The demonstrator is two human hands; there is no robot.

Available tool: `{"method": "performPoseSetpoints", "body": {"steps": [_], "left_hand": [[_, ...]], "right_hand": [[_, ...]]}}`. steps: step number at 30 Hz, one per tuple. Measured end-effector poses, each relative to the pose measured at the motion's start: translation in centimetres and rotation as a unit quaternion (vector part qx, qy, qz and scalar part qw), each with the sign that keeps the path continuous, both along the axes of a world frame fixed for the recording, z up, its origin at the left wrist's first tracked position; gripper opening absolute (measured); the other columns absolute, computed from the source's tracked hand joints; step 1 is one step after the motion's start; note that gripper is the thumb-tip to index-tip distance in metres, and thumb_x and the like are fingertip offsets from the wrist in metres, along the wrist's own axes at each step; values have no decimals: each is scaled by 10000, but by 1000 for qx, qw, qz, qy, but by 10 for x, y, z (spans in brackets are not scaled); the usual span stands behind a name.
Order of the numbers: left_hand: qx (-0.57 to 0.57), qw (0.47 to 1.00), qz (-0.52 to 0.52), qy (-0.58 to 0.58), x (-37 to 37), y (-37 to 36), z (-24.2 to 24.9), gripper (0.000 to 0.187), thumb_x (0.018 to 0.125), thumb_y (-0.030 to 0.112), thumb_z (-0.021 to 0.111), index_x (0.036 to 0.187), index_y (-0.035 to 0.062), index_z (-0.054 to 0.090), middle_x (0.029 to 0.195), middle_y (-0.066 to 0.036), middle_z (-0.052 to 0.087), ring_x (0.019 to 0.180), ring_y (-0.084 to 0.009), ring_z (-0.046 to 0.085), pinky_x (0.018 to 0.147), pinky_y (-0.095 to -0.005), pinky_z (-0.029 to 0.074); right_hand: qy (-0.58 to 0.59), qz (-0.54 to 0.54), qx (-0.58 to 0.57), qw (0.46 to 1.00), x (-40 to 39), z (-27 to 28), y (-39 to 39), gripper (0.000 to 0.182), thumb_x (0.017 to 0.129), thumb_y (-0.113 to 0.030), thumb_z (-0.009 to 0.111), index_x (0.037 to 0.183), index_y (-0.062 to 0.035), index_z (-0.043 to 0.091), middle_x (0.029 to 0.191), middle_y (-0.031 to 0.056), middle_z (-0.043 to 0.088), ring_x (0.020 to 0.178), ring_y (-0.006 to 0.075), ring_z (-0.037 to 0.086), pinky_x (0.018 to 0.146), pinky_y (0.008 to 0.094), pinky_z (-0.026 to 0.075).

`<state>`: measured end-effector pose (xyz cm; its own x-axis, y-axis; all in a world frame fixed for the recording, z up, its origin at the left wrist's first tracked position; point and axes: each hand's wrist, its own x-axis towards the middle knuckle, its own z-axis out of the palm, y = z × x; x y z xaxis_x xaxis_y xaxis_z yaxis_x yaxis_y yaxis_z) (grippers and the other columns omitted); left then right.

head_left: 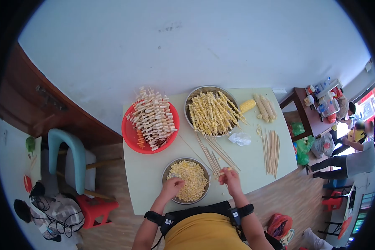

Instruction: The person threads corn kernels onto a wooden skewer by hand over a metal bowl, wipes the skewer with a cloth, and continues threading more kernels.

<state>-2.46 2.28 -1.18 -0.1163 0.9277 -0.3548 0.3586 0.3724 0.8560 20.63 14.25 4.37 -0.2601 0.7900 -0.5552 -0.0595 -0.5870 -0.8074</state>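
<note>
Pale green bench [154, 183] below me: my left hand [173, 184] is pinching kernels in the near-edge corn bowl [169, 171], my right hand [229, 176] is gripping a skewer [218, 174]. I'm judging threading comes next, needing steady aim.

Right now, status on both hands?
Left hand in bowl of corn pieces. Right hand holds skewer. Loose skewers lie beside the bowl.

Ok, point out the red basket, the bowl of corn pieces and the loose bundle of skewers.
red basket [131, 139]: head view, bare left rim.
bowl of corn pieces [191, 177]: head view, on the corn heap inside.
loose bundle of skewers [271, 152]: head view, middle of the sticks.
</note>
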Motion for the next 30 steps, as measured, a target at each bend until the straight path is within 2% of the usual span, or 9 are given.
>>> {"method": "performPoseSetpoints", "body": {"steps": [1,4,10,20,22,25,27,29,30], "left_hand": [[-30,993,70,94,-5,-1,-3,187,728,191,611,873,74,611,773,-89,577,732,-217,575,648,-303,457],[13,983,115,142,-6,3,-1,135,694,140,618,806,68,592,747,-69,563,703,-212,577,625,-320,461],[46,970,77,226,1,15,-16,140,640,94,628,759,78,556,736,-72,545,688,-231,576,604,-343,460],[157,961,83,210,7,29,-41,136,593,60,645,685,60,545,683,-83,541,583,-247,545,554,-342,446],[96,967,67,227,2,25,-28,117,598,63,645,657,56,543,640,-75,529,556,-222,533,535,-324,437],[114,974,88,173,-1,12,-39,119,611,73,652,670,53,551,613,-77,529,558,-206,541,532,-307,434],[90,983,99,127,-4,3,-42,114,643,94,650,687,44,558,609,-81,543,553,-181,547,529,-292,431],[71,988,106,92,-1,-1,-40,111,677,107,640,700,34,560,611,-74,566,542,-152,558,522,-270,442],[73,988,104,93,1,-3,-45,111,677,107,640,700,34,560,611,-74,566,542,-152,558,522,-270,442]], "right_hand": [[0,-1,0,1000,6,-1,2,221,851,-253,504,829,-37,538,556,32,532,446,86,475,443,199,391],[-15,-56,49,997,14,0,5,147,811,-195,572,787,-62,516,561,32,532,458,83,479,441,197,389],[-6,-80,56,995,-3,-1,-6,143,814,-193,568,797,-60,518,573,34,537,460,84,478,448,197,394],[-36,-73,136,987,-16,4,-9,136,837,-191,537,837,-57,514,606,-3,513,523,57,477,490,198,405],[-43,-33,166,985,-21,11,-16,145,828,-189,551,838,-48,521,571,-12,500,518,55,488,467,201,395],[-86,-21,219,972,-28,15,-25,158,822,-188,560,833,-34,524,566,-11,510,505,57,483,464,207,388],[-106,-8,235,966,-34,22,-30,158,811,-193,569,837,-42,532,554,7,514,483,72,478,460,224,389],[-208,100,293,928,-34,32,-33,143,796,-194,577,844,-64,539,528,33,510,458,96,475,454,237,389],[-228,128,332,906,-38,38,-34,134,778,-190,582,847,-82,541,522,70,514,447,154,500,454,271,402]]}}
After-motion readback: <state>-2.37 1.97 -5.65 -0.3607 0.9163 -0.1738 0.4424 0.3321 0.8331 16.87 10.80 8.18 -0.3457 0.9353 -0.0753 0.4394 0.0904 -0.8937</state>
